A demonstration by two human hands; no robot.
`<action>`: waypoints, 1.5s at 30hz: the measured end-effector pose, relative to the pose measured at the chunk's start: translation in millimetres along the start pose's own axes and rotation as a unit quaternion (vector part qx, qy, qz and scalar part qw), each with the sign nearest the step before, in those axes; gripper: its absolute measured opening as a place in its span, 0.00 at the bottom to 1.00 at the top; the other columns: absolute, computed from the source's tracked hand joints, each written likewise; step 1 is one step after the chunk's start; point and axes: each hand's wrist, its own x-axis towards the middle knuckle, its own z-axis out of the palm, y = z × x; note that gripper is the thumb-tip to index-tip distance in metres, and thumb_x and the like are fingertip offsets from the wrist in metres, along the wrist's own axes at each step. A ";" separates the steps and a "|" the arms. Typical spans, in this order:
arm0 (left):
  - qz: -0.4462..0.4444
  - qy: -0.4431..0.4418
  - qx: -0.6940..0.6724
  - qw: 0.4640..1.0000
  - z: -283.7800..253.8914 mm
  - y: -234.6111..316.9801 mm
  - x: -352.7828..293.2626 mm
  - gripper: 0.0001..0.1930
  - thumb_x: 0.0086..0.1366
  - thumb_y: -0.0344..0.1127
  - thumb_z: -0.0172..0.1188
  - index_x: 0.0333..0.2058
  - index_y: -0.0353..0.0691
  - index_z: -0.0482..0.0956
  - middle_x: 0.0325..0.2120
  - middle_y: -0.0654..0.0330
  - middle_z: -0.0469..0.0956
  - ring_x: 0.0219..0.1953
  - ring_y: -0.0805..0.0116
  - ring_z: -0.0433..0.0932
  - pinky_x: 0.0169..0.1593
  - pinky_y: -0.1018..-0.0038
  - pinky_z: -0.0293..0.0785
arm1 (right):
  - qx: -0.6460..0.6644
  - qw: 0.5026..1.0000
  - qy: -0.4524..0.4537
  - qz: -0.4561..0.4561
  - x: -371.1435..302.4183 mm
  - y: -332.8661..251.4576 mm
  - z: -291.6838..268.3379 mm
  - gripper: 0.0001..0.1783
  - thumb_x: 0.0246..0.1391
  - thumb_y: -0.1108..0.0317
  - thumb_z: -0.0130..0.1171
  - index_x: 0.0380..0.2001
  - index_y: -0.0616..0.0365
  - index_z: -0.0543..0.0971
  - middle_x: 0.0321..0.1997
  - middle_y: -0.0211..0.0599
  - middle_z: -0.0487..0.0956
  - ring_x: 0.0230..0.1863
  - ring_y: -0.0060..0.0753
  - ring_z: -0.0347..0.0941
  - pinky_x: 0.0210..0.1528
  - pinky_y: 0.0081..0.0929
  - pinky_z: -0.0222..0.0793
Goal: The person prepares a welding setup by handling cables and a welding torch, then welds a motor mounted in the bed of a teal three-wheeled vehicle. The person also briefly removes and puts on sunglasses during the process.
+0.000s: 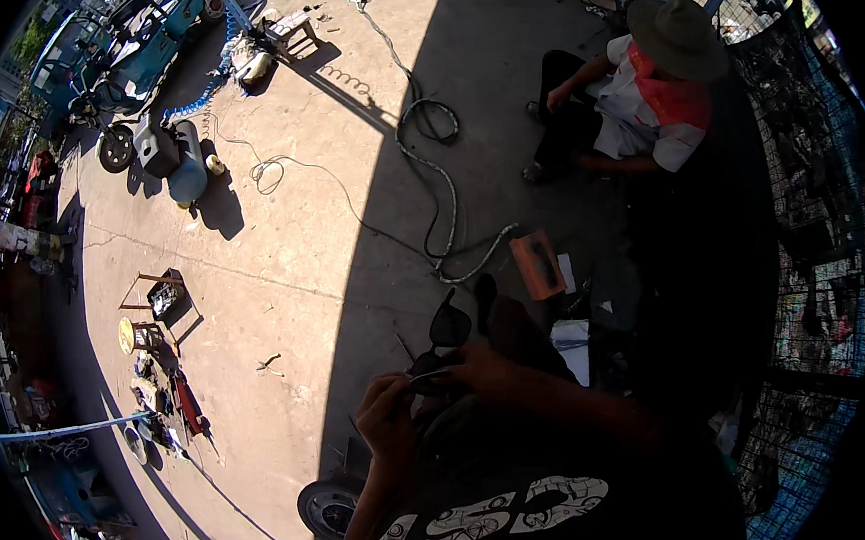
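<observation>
In deep shade at the lower middle, both of my hands come together in front of my dark printed shirt (495,520). My left hand (385,415) is closed, its fingers curled at one side of a small dark thing with a pale edge (431,376). From the other side, my right hand (484,370) grips the same thing. Its kind is too dark to make out, and my fingers cover part of it. Just beyond my hands lies a dark rounded shape (450,323), perhaps footwear.
An orange box (537,264) and white sheet (572,348) lie ahead right. A person in a hat (655,105) sits farther off. A hose (445,196) winds across the ground. A wheel (328,511) is near my left arm; a stool (134,336) and compressor (186,175) stand in sunlight.
</observation>
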 end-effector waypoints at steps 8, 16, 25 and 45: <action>-0.023 -0.063 0.033 0.997 61.4 -10.0 84.7 0.08 0.58 0.15 0.55 0.35 0.27 0.81 0.31 0.52 0.80 0.36 0.63 0.79 0.37 0.74 0.75 | 0.071 0.991 -0.074 0.087 28.2 -59.2 -66.8 0.25 0.55 0.56 0.62 0.46 0.68 0.76 0.43 0.41 0.79 0.42 0.33 0.75 0.44 0.29 0.73; -0.122 -0.088 0.077 0.986 128.7 -33.5 180.7 0.08 0.55 0.15 0.58 0.35 0.27 0.80 0.31 0.51 0.79 0.35 0.60 0.80 0.39 0.71 0.75 | -0.086 0.986 -0.087 0.110 76.8 -112.8 -197.5 0.23 0.57 0.54 0.61 0.42 0.68 0.79 0.39 0.41 0.79 0.41 0.32 0.75 0.45 0.30 0.70; -0.245 -0.141 0.134 0.950 165.5 -109.5 198.5 0.05 0.54 0.15 0.58 0.31 0.27 0.79 0.29 0.50 0.79 0.33 0.58 0.79 0.38 0.70 0.75 | -0.369 0.880 0.290 0.072 218.7 52.0 -518.7 0.13 0.49 0.63 0.62 0.25 0.64 0.80 0.26 0.46 0.77 0.27 0.40 0.75 0.32 0.46 0.67; -0.399 -0.209 0.064 0.890 233.1 -285.6 208.3 0.08 0.54 0.15 0.57 0.33 0.29 0.77 0.30 0.46 0.78 0.32 0.57 0.80 0.37 0.69 0.78 | -0.571 0.746 0.277 0.203 406.8 161.5 -707.8 0.18 0.46 0.62 0.65 0.40 0.60 0.80 0.41 0.53 0.80 0.47 0.55 0.76 0.48 0.44 0.72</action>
